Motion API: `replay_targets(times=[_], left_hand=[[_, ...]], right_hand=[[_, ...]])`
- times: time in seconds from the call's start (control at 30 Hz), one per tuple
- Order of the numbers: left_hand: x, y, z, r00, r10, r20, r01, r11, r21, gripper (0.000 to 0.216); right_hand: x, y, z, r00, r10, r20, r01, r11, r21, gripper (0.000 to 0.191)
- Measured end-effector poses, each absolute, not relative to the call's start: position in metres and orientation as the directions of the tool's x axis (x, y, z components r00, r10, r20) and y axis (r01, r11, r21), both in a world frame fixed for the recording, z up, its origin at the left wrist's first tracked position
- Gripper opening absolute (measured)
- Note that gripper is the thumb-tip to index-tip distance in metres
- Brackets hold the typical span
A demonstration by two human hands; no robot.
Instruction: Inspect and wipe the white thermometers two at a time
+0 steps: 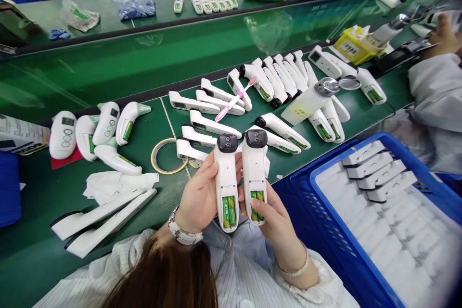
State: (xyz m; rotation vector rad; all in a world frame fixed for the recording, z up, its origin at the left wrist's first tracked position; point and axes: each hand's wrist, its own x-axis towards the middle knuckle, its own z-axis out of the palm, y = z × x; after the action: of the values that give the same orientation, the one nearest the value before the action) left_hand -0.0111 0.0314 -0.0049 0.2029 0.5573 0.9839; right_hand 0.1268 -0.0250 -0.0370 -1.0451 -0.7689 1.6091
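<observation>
Thermometer (pixel 226 180) sat in the closed grip of the left hand (pixel 198 197). The right hand (pixel 277 216) had its grip closed round a second thermometer (pixel 254 173) just beside it.

A green bench (pixel 43 187) is covered with white thermometers (pixel 212 125), spread from its middle to the far right corner. A tape ring (pixel 154 156) is laid near the middle, with a pink toothbrush (pixel 234 100) and a white bottle (pixel 310 101) further back. A white cloth (pixel 115 184) is placed toward the near left, and a blue crate (pixel 325 211) is set at the near right corner.
</observation>
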Motion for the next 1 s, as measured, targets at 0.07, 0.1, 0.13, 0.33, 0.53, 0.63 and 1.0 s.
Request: replay_targets(times=[0.07, 0.1, 0.13, 0.33, 0.53, 0.63, 1.0], left_hand=[[-0.011, 0.032, -0.004, 0.437, 0.831, -0.343, -0.743, 0.549, 0.383, 0.045], [-0.011, 0.033, -0.004, 0.441, 0.83, -0.343, -0.746, 0.551, 0.374, 0.045], [-0.01, 0.033, -0.004, 0.445, 0.828, -0.342, -0.747, 0.553, 0.368, 0.045], [-0.009, 0.03, -0.005, 0.437, 0.841, -0.319, -0.739, 0.538, 0.405, 0.042], [-0.009, 0.024, -0.007, 0.41, 0.852, -0.326, -0.705, 0.523, 0.479, 0.041], [-0.01, 0.025, -0.006, 0.402, 0.844, -0.355, -0.699, 0.533, 0.477, 0.041], [-0.011, 0.029, -0.004, 0.322, 0.859, -0.398, -0.7, 0.499, 0.511, 0.042]], right_hand=[[0.127, -0.027, -0.037, -0.117, 0.964, -0.239, -0.448, -0.266, -0.853, 0.024], [0.127, -0.029, -0.038, -0.128, 0.966, -0.226, -0.467, -0.26, -0.845, 0.023], [0.127, -0.03, -0.039, -0.137, 0.967, -0.213, -0.48, -0.253, -0.84, 0.023], [0.125, -0.029, -0.041, -0.043, 0.988, -0.145, -0.358, -0.151, -0.921, 0.025], [0.112, -0.004, -0.029, 0.199, 0.98, -0.027, -0.095, -0.008, -0.995, 0.056], [0.111, 0.001, -0.03, 0.242, 0.967, -0.075, -0.079, -0.057, -0.995, 0.049], [0.118, -0.016, -0.043, 0.116, 0.987, -0.115, -0.387, -0.062, -0.92, 0.033]])
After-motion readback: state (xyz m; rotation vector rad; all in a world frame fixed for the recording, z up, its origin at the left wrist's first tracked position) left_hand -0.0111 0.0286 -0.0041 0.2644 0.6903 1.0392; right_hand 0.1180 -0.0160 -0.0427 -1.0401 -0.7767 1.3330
